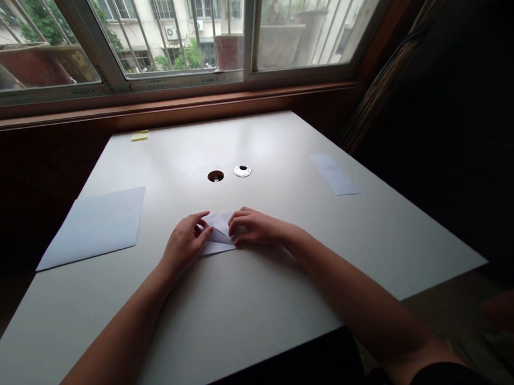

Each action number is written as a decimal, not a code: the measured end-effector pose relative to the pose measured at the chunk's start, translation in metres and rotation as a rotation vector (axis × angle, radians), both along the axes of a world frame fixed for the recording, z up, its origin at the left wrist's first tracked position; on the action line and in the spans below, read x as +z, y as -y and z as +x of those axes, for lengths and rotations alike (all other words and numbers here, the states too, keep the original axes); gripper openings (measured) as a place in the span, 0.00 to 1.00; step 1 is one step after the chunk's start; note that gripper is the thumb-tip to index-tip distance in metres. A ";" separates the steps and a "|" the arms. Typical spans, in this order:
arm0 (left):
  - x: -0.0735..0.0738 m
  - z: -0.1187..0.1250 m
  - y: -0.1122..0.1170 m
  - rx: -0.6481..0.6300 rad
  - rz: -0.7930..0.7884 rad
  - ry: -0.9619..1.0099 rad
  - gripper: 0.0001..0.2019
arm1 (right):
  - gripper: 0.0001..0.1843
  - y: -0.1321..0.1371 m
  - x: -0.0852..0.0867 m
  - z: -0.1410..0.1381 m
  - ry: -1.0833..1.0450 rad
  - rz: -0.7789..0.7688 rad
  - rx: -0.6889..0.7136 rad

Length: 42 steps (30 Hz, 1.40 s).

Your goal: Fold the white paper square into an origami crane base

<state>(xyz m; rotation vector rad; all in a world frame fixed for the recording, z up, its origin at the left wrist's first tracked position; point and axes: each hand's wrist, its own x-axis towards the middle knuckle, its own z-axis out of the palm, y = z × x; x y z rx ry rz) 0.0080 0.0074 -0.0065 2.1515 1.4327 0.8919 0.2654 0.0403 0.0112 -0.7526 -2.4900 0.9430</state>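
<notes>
A small folded sheet of white paper (220,237) lies on the table between my hands, with a raised flap and slanting creases. My left hand (188,237) grips its left side, thumb bent over the paper and fingers curled at the edge. On the opposite side, my right hand (253,227) has its fingers curled down and pinched on the paper's right edge. Both hands cover parts of the paper, so its full outline is hidden.
The white table (264,297) has a round cable hole (216,176) beside a metal grommet cover (242,170). A stack of paper (96,227) lies at the left edge, a paper strip (335,174) at right, yellow sticky notes (140,135) far left. A window (175,34) stands behind.
</notes>
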 end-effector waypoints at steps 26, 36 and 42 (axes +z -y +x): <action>0.007 0.003 0.003 0.141 -0.123 -0.002 0.17 | 0.13 0.004 -0.007 -0.012 -0.078 -0.034 -0.071; 0.003 0.002 0.002 0.168 -0.120 -0.014 0.13 | 0.10 0.007 -0.004 -0.020 -0.059 0.035 -0.014; 0.001 0.002 0.002 0.172 -0.089 -0.018 0.13 | 0.12 0.007 -0.007 -0.021 -0.036 0.071 -0.007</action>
